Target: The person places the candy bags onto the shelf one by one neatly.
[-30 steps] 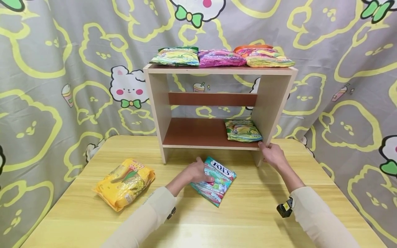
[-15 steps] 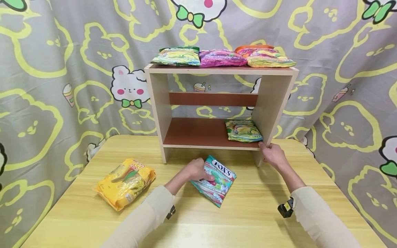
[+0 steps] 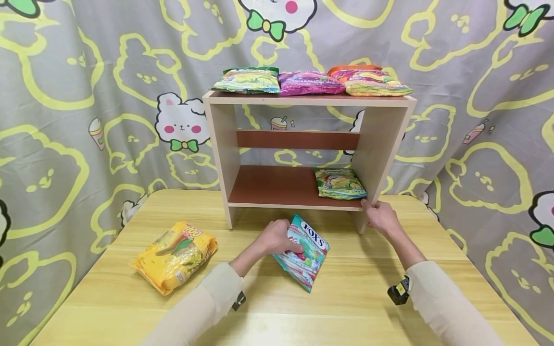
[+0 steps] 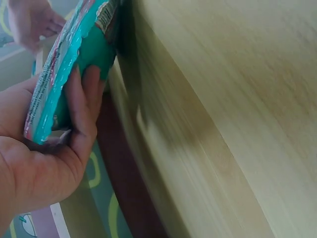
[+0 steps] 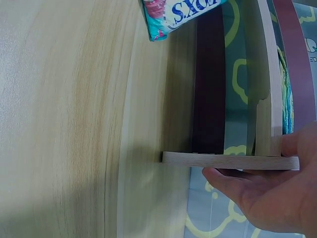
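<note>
My left hand (image 3: 277, 238) grips a teal Fox's candy bag (image 3: 310, 254) by its left side in front of the shelf. In the left wrist view the fingers curl under the bag (image 4: 96, 52), which stands tilted, with a shadow on the table beside it. My right hand (image 3: 382, 216) holds the lower right side panel of the small wooden shelf (image 3: 268, 185). The right wrist view shows thumb and fingers on either side of that panel (image 5: 223, 161). A green candy bag (image 3: 339, 183) lies on the shelf's lower board, near the right hand.
Along the shelf's top lie a green bag (image 3: 248, 80), a purple bag (image 3: 309, 83) and overlapping orange and pink-yellow bags (image 3: 376, 84). A yellow bag (image 3: 175, 257) rests on the left of the wooden table (image 3: 346, 307). A patterned curtain (image 3: 130, 96) hangs behind.
The left hand has closed further on the Fox's bag and tipped it up, its left side rising from the table. The right hand stays on the shelf panel.
</note>
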`<state>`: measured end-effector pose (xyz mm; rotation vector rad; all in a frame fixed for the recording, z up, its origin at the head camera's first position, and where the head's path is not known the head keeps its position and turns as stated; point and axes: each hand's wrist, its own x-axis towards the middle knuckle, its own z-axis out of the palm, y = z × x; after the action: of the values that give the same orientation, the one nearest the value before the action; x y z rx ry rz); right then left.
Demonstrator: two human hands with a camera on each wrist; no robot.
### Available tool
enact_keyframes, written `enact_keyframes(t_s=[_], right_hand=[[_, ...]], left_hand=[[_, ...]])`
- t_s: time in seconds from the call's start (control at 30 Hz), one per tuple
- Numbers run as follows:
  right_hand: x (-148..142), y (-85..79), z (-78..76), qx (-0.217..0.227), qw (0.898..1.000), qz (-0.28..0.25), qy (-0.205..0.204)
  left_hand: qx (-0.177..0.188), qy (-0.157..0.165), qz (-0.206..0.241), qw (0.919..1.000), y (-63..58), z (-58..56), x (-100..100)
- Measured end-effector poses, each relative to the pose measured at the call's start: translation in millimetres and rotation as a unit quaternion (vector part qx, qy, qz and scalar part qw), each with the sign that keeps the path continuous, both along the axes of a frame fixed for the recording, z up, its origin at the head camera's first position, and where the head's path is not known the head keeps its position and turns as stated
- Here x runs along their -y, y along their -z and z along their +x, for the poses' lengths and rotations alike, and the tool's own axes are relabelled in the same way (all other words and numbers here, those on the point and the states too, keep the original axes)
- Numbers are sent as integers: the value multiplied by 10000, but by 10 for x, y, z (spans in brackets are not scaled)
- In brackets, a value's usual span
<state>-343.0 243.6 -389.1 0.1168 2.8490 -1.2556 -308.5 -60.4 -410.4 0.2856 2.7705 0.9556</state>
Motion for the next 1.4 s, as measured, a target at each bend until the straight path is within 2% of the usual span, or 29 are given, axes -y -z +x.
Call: enact_keyframes(t_s=[0.5, 0.7, 0.87, 1.03, 1.13, 1.27, 1.4], right_hand=[[17, -27, 10, -70, 10000, -40, 46], [13, -22, -2, -97, 9999, -27, 48], [6, -10, -4, -74, 10000, -28, 55], [5, -9, -1, -86, 9999, -13, 82], [2, -7, -1, -104, 9999, 12, 99], [5, 9, -3, -182, 9998, 37, 123], [10, 28, -4, -253, 9996, 54, 151]], left_hand=[[-215, 55, 247, 9994, -83, 73, -81], [-283, 145, 354, 9989, -217, 97, -96], [-294, 383, 305, 9984, -349, 100, -87], [-318, 531, 505, 9968, -529, 99, -48], [-304, 439, 747, 9958, -646, 96, -19], [-292, 105, 1099, 9935, -733, 64, 22], [-638, -295, 1344, 9884, -746, -2, 64]])
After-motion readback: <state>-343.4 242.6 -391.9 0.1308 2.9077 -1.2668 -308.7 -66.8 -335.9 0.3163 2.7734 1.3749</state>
